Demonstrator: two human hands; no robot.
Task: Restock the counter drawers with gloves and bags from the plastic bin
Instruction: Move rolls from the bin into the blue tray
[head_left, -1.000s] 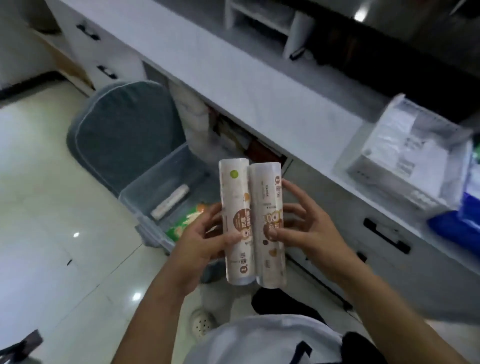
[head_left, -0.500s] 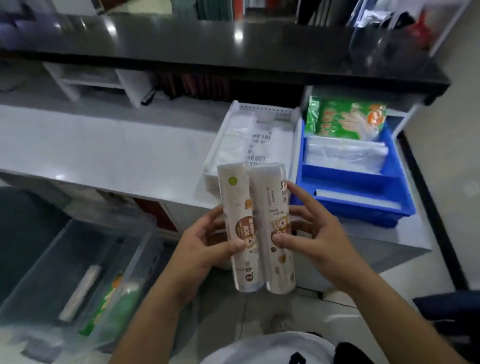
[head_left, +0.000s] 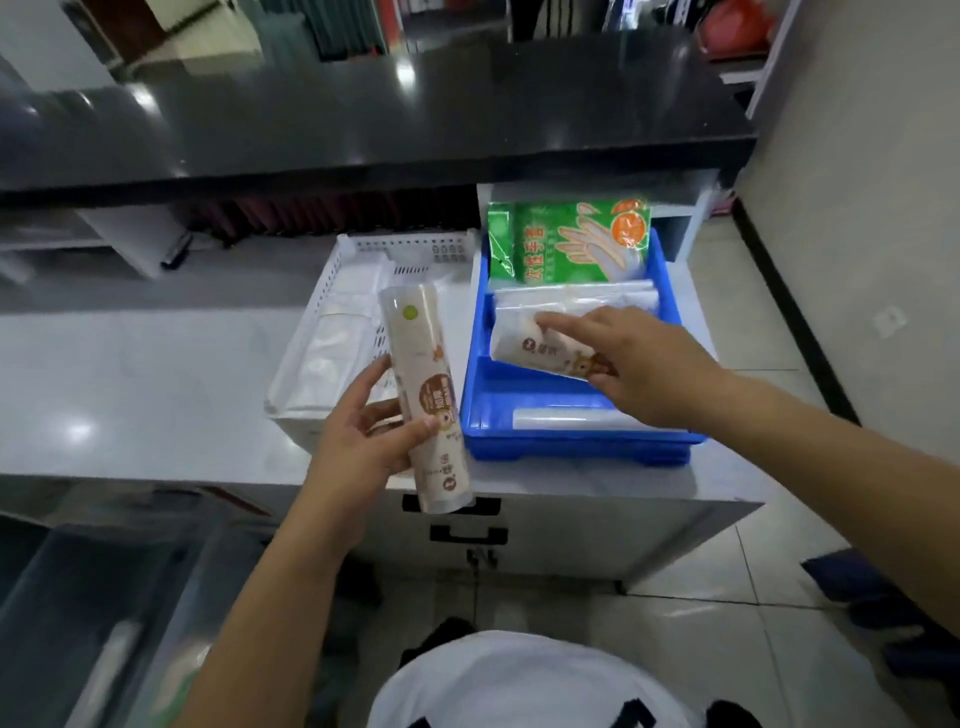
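Note:
My left hand (head_left: 363, 431) grips a white and brown roll of bags (head_left: 423, 395), upright over the counter's front edge. My right hand (head_left: 639, 358) holds a second roll of bags (head_left: 540, 351) lying across the inside of the blue tray (head_left: 571, 447) on the counter. At the blue tray's far end leans a green pack of gloves (head_left: 566, 241), with a clear bag pack (head_left: 571, 301) in front of it. The white slotted tray (head_left: 311, 332) to the left holds flat white bags. The clear plastic bin (head_left: 104, 613) stands on the floor at the lower left.
The grey counter (head_left: 140, 384) carries both trays near its right end. Drawer handles (head_left: 467, 532) show on the cabinet front below. A black upper counter (head_left: 363, 119) runs across the back. A clear strip (head_left: 566, 418) lies at the blue tray's near end.
The two rolls, held together before, have separated. My right hand has carried one roll to the right into the blue tray. My left hand keeps the other roll upright.

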